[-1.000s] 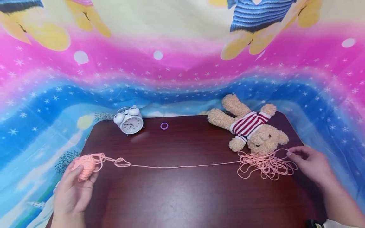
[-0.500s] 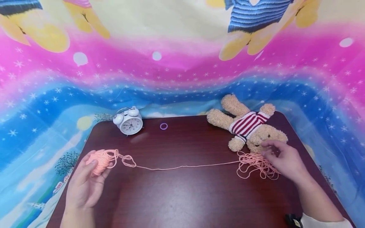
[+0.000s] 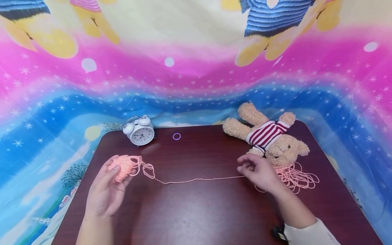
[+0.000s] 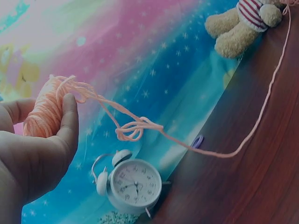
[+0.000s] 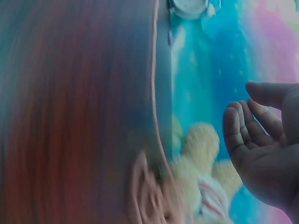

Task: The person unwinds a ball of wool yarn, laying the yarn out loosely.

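Yarn ball (image 3: 123,168) above the worktop (image 3: 190,217), near its left edge, was gripped between thumb and curled fingers of the left hand (image 3: 105,194), presumably to keep its coils together, while the right hand (image 3: 261,173), loosely half-open, seemingly held nothing.

The right arm (image 3: 295,211) wears an off-white sleeve (image 3: 309,233).
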Available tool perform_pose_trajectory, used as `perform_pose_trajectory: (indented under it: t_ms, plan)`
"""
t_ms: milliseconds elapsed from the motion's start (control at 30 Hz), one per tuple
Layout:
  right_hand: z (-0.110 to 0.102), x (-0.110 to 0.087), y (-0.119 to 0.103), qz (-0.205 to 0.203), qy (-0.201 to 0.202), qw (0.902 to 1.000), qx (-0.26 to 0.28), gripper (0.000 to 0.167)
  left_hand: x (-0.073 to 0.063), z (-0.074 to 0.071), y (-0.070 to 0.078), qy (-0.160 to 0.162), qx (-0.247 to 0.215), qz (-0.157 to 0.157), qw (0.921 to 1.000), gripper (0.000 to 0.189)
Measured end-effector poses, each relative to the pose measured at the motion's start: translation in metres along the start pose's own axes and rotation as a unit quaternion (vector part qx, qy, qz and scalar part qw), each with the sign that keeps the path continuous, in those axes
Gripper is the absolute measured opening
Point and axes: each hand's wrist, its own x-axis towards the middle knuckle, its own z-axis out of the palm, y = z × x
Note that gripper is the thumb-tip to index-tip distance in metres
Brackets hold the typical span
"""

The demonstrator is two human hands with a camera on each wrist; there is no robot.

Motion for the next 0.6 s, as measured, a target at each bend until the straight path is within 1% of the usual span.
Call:
perform_pose_trajectory:
  t_ms: [133, 333, 467, 600]
  plan:
    - [0.037, 0.006, -0.012, -0.006, -0.027, 0.9995, 0.015, 0.023, 0.003, 0.011, -0.005, 0.002, 0.008, -0.008, 0.9999, 0.032]
    - [0.089, 0.013, -0.034, -0.05, -0.074, 0.9955, 0.032, 0.023, 0.008, 0.027, -0.012, -0.013, 0.021, -0.016, 0.9996, 0.032]
    - [0.112, 0.018, -0.049, -0.069, -0.091, 0.9918, 0.057, 0.023, 0.011, 0.038, -0.018, -0.017, 0.032, -0.024, 0.999, 0.032]
    - [0.129, 0.022, -0.062, -0.076, -0.106, 0.9884, 0.077, 0.026, 0.012, 0.046, -0.023, -0.028, 0.029, -0.032, 0.9987, 0.032]
